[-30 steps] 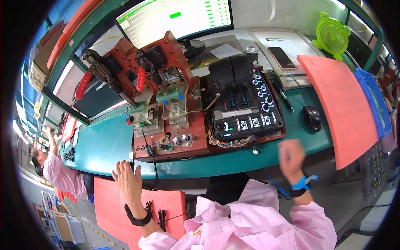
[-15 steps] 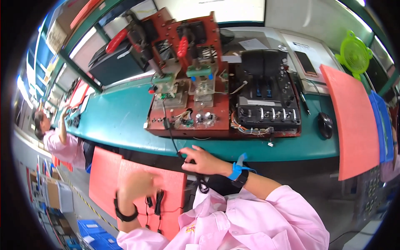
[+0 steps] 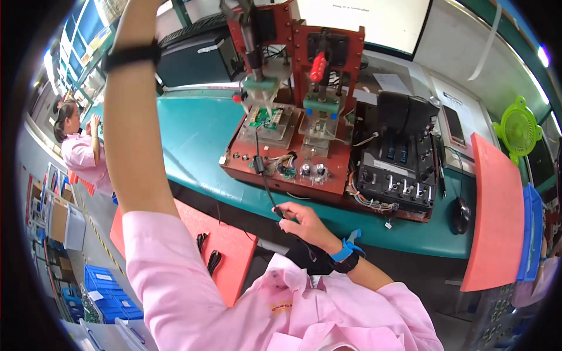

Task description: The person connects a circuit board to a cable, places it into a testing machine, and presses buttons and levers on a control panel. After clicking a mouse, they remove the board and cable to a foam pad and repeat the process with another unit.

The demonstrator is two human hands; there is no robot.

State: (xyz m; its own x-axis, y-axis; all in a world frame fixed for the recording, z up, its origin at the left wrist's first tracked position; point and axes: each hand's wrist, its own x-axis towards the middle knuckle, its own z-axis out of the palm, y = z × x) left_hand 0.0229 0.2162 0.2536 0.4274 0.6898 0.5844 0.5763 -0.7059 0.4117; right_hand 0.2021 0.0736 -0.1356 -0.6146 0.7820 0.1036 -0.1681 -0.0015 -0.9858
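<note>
My right hand (image 3: 304,222) pinches a thin black cable (image 3: 268,190) in front of the bench edge. From there the cable runs up past a black cylindrical lump (image 3: 259,164) to a green circuit board (image 3: 266,117) in the left test fixture. A green press plate (image 3: 260,86) with pins stands above that board with a gap. My left arm reaches up past the frame's top edge beside that fixture; only the wrist end of my left hand (image 3: 139,14) shows and its fingers are out of sight. The right fixture has a red-handled toggle clamp (image 3: 318,67).
A black control unit with toggle switches (image 3: 401,169) stands right of the fixtures. Beyond it are a mouse (image 3: 462,215), a phone (image 3: 453,124), a pink foam sheet (image 3: 494,222) and a green fan (image 3: 518,130). Coiled cables (image 3: 214,261) lie on pink foam (image 3: 234,281) below; a co-worker (image 3: 82,143) is far left.
My left hand has gone from above the lower foam up to the top edge. The left press plate has risen off the board. My right hand keeps the cable; the whole view has shifted.
</note>
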